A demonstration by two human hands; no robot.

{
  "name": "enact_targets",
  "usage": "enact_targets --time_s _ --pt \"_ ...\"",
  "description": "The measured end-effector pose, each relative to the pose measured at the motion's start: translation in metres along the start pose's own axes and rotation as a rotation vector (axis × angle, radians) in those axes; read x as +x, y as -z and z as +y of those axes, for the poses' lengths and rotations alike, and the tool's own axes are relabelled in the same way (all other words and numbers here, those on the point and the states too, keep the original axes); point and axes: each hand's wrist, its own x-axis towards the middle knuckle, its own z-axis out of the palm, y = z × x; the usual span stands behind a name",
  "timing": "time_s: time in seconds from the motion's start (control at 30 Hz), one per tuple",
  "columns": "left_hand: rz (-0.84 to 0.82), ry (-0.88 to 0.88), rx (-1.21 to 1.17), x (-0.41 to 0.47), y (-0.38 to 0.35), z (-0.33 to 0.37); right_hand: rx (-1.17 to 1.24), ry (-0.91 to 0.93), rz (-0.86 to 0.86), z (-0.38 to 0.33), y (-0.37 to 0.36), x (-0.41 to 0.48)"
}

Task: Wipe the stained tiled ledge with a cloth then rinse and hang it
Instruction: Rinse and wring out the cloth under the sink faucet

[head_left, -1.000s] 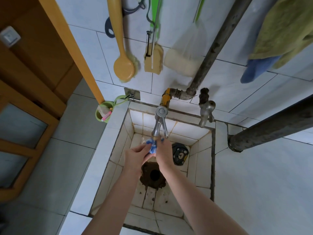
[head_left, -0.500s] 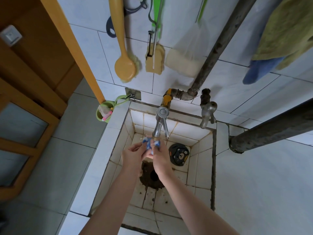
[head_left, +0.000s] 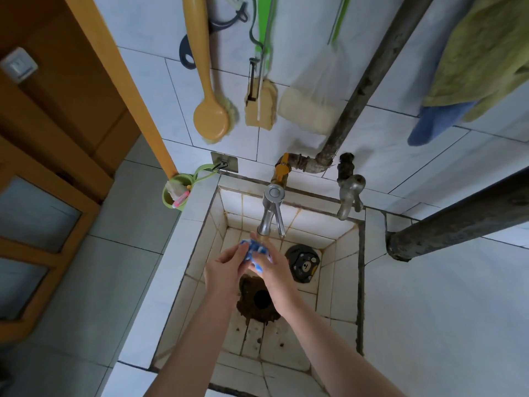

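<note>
Compared with half a second earlier, the left hand (head_left: 226, 266) and right hand (head_left: 273, 270) hold the blue-and-white cloth (head_left: 254, 252) more tightly bunched, fingers of both closed around it, directly below the chrome faucet (head_left: 269, 213) spout. The cloth is mostly hidden between the palms, and whether water flows cannot be determined. The stained tiled basin (head_left: 337, 282) has its dark drain (head_left: 259, 300) at 6 o'clock from the hands, with a yellow brush (head_left: 210, 118) hanging on the wall at 12 o'clock.
</note>
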Motion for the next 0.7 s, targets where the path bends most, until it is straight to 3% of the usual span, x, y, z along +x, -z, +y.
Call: enact_targets --time_s 0.13,0.23,0.37,0.5,0.7 --pt "-0.002 -0.013 0.022 0.001 -0.003 -0.001 0.167 -0.038 0.002 0.003 0.000 0.002" --pt "-0.050 -0.076 0.067 -0.003 -0.007 -0.003 0.065 -0.012 0.115 -0.001 -0.006 0.008" --pt "0.004 -0.125 0.171 -0.002 -0.003 -0.008 -0.100 0.016 0.264 -0.003 -0.009 0.015" --pt "0.048 -0.162 0.277 -0.005 -0.010 -0.007 -0.106 -0.035 0.415 -0.002 -0.009 0.021" --pt "0.053 -0.221 0.310 -0.002 -0.003 -0.002 0.060 -0.009 0.089 -0.005 -0.008 0.000"
